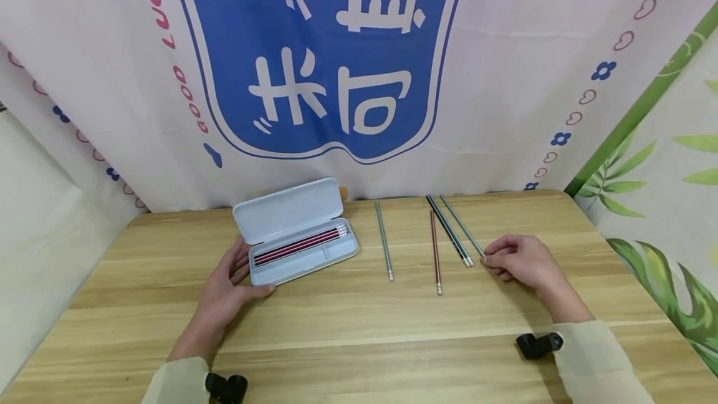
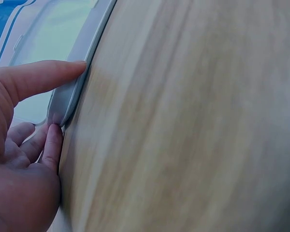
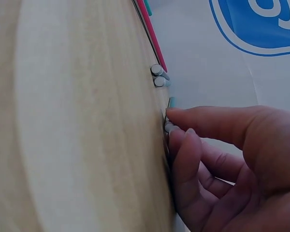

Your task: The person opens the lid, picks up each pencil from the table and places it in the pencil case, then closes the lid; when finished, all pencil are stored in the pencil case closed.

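A light blue pencil case (image 1: 305, 264) stands with its lid (image 1: 288, 209) raised. Several red-and-black pencils (image 1: 300, 245) lie in its long compartment. My left hand (image 1: 223, 295) grips the case's left end, thumb along the front edge and fingers at the side, also seen in the left wrist view. My right hand (image 1: 521, 262) pinches the eraser end of a green pencil (image 1: 462, 227) on the table between thumb and fingers. Left of it lie two dark pencils (image 1: 450, 232), a red pencil (image 1: 435, 251) and another green pencil (image 1: 384, 242).
The wooden table (image 1: 359, 341) reaches back to a hanging cloth (image 1: 493, 98) with a blue printed panel. A small orange-brown thing (image 1: 344, 193) peeks out behind the case lid. A leaf-patterned cloth (image 1: 662, 204) hangs at the right.
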Demonstrator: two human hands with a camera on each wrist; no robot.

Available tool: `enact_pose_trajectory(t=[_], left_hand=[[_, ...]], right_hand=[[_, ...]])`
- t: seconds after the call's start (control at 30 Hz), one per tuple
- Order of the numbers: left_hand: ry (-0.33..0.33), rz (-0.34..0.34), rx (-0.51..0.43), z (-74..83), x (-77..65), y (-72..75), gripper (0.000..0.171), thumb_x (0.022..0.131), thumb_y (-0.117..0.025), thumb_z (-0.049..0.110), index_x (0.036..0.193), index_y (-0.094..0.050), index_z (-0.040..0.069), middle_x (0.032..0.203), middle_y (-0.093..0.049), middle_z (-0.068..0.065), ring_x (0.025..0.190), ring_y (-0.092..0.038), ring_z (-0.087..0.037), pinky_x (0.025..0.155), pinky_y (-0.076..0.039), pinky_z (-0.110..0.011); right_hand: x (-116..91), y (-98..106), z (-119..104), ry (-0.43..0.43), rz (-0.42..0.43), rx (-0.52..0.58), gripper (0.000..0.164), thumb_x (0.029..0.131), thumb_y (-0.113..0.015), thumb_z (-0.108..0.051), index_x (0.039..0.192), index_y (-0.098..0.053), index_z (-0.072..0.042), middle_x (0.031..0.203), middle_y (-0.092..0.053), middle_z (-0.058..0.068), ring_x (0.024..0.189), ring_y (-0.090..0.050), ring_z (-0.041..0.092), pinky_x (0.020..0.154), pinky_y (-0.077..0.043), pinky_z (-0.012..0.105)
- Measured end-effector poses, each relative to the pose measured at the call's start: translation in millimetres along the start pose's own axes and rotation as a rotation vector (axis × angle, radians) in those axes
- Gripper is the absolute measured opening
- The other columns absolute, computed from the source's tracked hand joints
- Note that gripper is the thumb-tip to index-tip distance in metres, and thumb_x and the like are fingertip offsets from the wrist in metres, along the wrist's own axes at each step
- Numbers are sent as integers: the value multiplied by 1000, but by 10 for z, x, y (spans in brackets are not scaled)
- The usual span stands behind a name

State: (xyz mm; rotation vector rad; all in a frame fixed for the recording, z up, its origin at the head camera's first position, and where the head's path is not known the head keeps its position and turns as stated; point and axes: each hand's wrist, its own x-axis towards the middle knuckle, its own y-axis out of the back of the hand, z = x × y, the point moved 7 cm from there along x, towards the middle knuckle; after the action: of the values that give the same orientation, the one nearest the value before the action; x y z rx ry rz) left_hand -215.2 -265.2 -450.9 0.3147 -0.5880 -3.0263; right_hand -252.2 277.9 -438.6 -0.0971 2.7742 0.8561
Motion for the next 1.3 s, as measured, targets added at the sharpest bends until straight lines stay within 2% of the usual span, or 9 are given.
enact_pose_trajectory(t=[0.33,0.67,0.83,1.17,1.3], left_hand=[[-9,-5,-3,23,3,-24,127,86,-89,7,175,0,24,176,-27,-19,161,-33,-42,135,-30,-56],[1,-9,7,14,30,-30,126,88,-88,8,175,1,26,177,-26,-18,162,-32,-42,135,-30,-56],[-2,-3,17,28,13,-2,126,88,-89,10,175,2,25,177,-26,-17,162,-33,-41,134,-31,-56],[7,-3,18,1,22,-2,127,87,-89,8,175,2,26,177,-26,-18,162,-32,-41,135,-30,-55],[11,-1,10,-2,18,-11,127,87,-88,5,175,2,26,176,-27,-19,162,-32,-41,135,-31,-55]], right_hand=[[-57,29,-34,10,37,-113,23,96,-78,-17,106,-74,3,80,-73,5,69,-68,14,60,-62,27],[-77,41,-31,19,41,-171,19,91,-75,-18,100,-76,0,78,-73,3,68,-67,15,59,-60,27],[-71,28,-51,23,28,-141,21,92,-76,-18,100,-76,1,81,-74,5,70,-68,14,60,-61,27],[-62,33,13,0,-22,11,25,95,-70,-11,109,-71,10,88,-76,8,75,-71,12,66,-66,26],[-75,52,18,-3,-41,54,27,100,-68,-11,114,-69,12,90,-76,8,76,-72,13,67,-65,26]])
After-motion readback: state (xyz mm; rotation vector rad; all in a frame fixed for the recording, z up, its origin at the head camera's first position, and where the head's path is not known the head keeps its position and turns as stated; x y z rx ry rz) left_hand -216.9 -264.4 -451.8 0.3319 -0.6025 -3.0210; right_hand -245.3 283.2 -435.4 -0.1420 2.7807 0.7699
